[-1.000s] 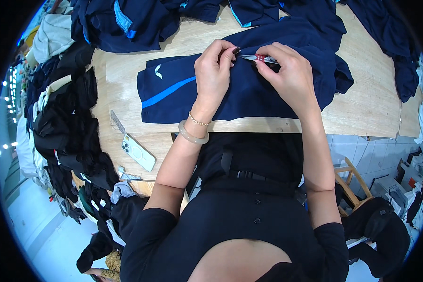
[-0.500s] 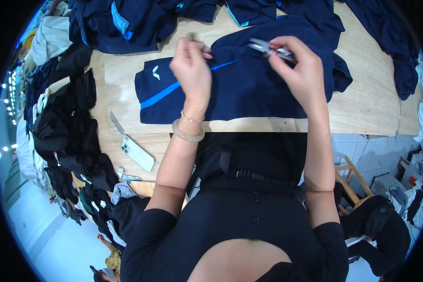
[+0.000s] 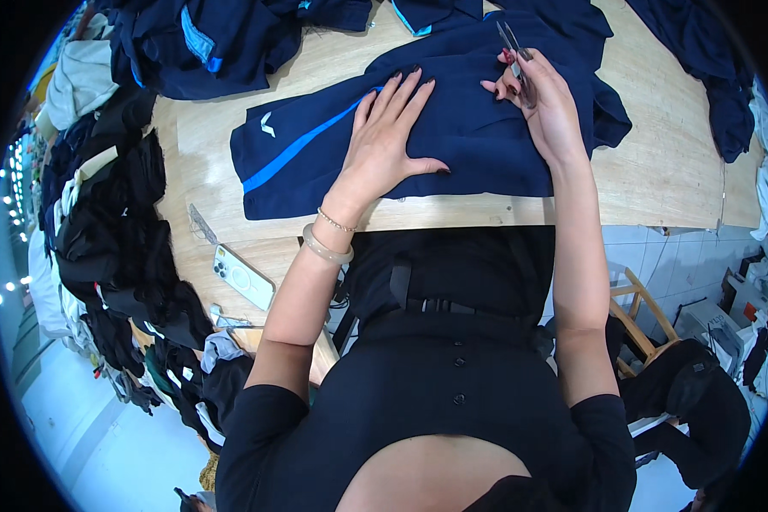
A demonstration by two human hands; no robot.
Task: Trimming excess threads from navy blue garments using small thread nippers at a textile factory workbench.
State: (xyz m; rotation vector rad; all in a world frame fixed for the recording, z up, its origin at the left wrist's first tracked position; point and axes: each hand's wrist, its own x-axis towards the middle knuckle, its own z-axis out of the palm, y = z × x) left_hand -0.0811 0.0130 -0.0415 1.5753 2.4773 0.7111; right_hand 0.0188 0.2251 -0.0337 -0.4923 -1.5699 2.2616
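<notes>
A navy garment (image 3: 474, 136) with a bright blue stripe and a small white mark lies spread along the table's near edge. My left hand (image 3: 384, 141) rests flat on it beside the stripe, fingers stretched and spread, holding nothing. Over the garment's right part, my right hand (image 3: 548, 107) is closed around a pair of thread snips (image 3: 514, 51). The two narrow blades point away from me and stand slightly apart. Part of the snips' handle is hidden in the fingers.
More navy garments (image 3: 205, 43) are heaped at the table's far side, and another hangs at the far right (image 3: 700, 77). A pale phone (image 3: 243, 277) lies left of my forearm. Dark clothes (image 3: 111, 247) pile along the left. A wooden stool (image 3: 644, 316) stands at the right.
My left hand has come down from a raised pinch and opened flat on the garment. My right hand has turned the snips' blades from pointing left to pointing away. The garment has shifted slightly left.
</notes>
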